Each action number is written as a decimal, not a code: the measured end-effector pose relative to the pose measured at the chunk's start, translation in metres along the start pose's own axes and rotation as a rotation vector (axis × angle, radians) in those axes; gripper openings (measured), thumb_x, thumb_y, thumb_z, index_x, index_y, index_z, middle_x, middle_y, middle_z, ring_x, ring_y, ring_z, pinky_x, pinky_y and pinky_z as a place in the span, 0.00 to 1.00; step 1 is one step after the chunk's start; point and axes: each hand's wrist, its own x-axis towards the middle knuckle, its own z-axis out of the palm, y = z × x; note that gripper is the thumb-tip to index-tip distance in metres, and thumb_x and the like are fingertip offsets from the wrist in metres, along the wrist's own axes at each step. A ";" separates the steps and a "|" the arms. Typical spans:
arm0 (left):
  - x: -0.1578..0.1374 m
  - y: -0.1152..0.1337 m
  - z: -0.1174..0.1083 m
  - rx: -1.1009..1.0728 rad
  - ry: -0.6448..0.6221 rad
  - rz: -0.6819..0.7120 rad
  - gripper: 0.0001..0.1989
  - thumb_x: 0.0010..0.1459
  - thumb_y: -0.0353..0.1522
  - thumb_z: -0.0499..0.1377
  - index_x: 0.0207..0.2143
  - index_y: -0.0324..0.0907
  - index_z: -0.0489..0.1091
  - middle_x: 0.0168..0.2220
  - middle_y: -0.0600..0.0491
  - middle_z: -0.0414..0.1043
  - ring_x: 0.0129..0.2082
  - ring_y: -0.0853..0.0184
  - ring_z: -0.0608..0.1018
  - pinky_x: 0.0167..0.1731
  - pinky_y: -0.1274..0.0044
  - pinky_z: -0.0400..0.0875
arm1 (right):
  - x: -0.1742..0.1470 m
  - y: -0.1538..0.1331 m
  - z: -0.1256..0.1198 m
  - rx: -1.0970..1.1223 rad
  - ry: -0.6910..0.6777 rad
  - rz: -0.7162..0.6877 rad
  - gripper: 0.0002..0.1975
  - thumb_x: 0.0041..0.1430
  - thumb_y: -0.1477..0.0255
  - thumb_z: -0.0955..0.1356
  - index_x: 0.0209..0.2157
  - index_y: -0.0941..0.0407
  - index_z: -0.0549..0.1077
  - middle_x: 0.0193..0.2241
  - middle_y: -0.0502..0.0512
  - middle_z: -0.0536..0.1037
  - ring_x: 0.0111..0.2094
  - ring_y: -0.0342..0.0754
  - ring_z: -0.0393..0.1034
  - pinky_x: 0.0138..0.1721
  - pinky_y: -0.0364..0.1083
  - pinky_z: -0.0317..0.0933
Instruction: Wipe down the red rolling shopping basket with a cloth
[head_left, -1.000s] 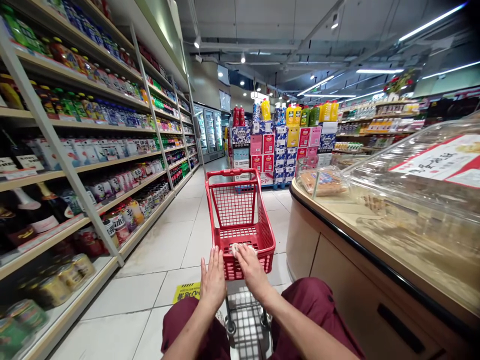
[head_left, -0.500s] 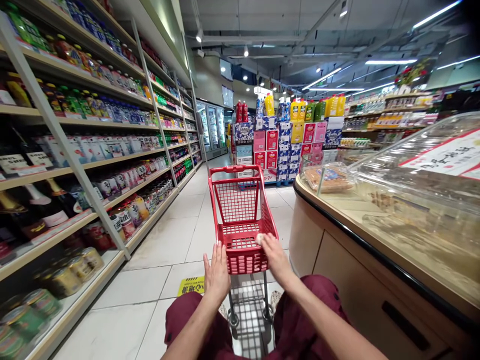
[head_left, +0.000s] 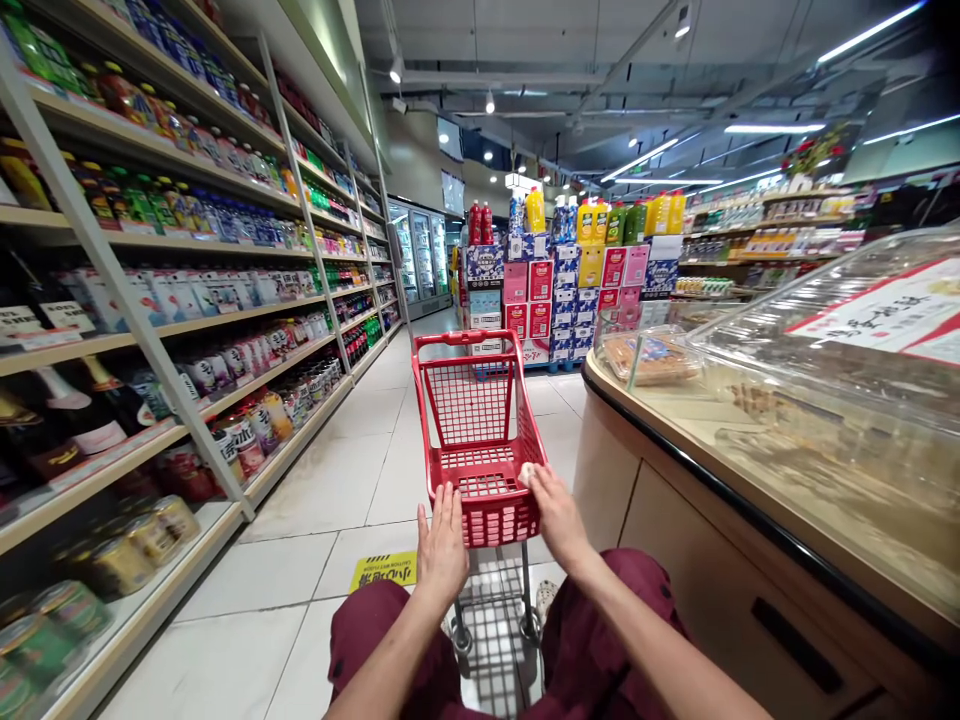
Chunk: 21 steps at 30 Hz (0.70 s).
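A red plastic shopping cart (head_left: 480, 440) stands in front of me between my knees, its basket holding nothing. My left hand (head_left: 444, 545) is open, fingers straight and side by side, at the near left corner of the basket rim. At the near right corner, my right hand (head_left: 559, 518) pinches a small crumpled white cloth (head_left: 527, 474) against the rim. It may be a tissue; most of it is hidden by the fingers.
Drink shelves (head_left: 180, 330) run along the left. Stacked drink cartons (head_left: 551, 300) stand ahead. A curved display counter (head_left: 637, 470) with clear covers borders the right. A yellow wet-floor sticker (head_left: 384, 570) lies on the tiles.
The left hand has shifted slightly right along the near rim. The right hand with the white cloth has slid a little right and up. The cart sits slightly further left in view.
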 end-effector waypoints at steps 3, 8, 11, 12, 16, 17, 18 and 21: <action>0.000 -0.002 -0.002 0.000 -0.017 0.016 0.33 0.47 0.23 0.46 0.59 0.35 0.47 0.61 0.46 0.47 0.61 0.63 0.47 0.58 0.62 0.43 | 0.002 -0.028 0.015 0.026 -0.040 -0.100 0.21 0.59 0.82 0.55 0.52 0.57 0.64 0.52 0.61 0.65 0.57 0.51 0.51 0.53 0.57 0.54; 0.001 -0.014 -0.006 0.015 -0.028 -0.053 0.33 0.47 0.24 0.46 0.59 0.34 0.46 0.61 0.45 0.46 0.61 0.63 0.48 0.58 0.60 0.44 | 0.005 -0.021 0.010 0.022 -0.055 -0.115 0.20 0.60 0.80 0.55 0.51 0.57 0.64 0.51 0.60 0.66 0.57 0.52 0.52 0.53 0.58 0.54; 0.001 -0.015 -0.005 0.011 -0.042 -0.072 0.33 0.47 0.24 0.46 0.58 0.33 0.46 0.61 0.44 0.45 0.61 0.63 0.49 0.58 0.60 0.45 | 0.003 0.000 -0.002 -0.036 -0.021 -0.002 0.20 0.60 0.80 0.54 0.51 0.59 0.64 0.52 0.63 0.65 0.57 0.53 0.52 0.53 0.59 0.54; 0.001 -0.014 -0.005 0.013 -0.043 -0.078 0.33 0.47 0.24 0.47 0.58 0.32 0.46 0.61 0.44 0.45 0.61 0.62 0.48 0.58 0.61 0.45 | 0.002 -0.002 -0.001 -0.044 -0.022 0.002 0.20 0.59 0.81 0.54 0.51 0.60 0.65 0.52 0.63 0.65 0.57 0.53 0.52 0.53 0.58 0.54; -0.001 -0.016 -0.003 0.029 -0.032 -0.060 0.34 0.46 0.25 0.48 0.58 0.33 0.46 0.61 0.44 0.46 0.61 0.62 0.47 0.58 0.61 0.45 | 0.004 -0.043 0.020 -0.005 -0.071 -0.143 0.20 0.58 0.83 0.56 0.50 0.60 0.66 0.52 0.62 0.65 0.57 0.52 0.52 0.53 0.56 0.55; -0.001 -0.017 -0.002 0.031 -0.028 -0.048 0.34 0.46 0.24 0.48 0.59 0.33 0.45 0.61 0.44 0.46 0.61 0.63 0.47 0.58 0.61 0.45 | 0.005 -0.047 0.022 0.006 -0.082 -0.183 0.20 0.58 0.83 0.56 0.50 0.60 0.66 0.52 0.61 0.65 0.57 0.52 0.52 0.53 0.56 0.56; -0.001 -0.018 -0.002 0.031 -0.022 -0.041 0.35 0.46 0.24 0.48 0.59 0.34 0.45 0.61 0.44 0.46 0.61 0.63 0.47 0.58 0.61 0.45 | 0.006 -0.045 0.022 0.012 -0.084 -0.207 0.20 0.58 0.82 0.56 0.50 0.59 0.66 0.52 0.61 0.66 0.57 0.52 0.52 0.53 0.56 0.55; -0.002 -0.017 0.000 0.024 0.002 -0.054 0.35 0.46 0.23 0.47 0.59 0.34 0.44 0.61 0.44 0.45 0.61 0.63 0.47 0.58 0.61 0.46 | 0.004 -0.013 0.006 -0.014 -0.044 -0.153 0.19 0.59 0.81 0.55 0.49 0.59 0.66 0.50 0.62 0.67 0.57 0.52 0.53 0.53 0.58 0.54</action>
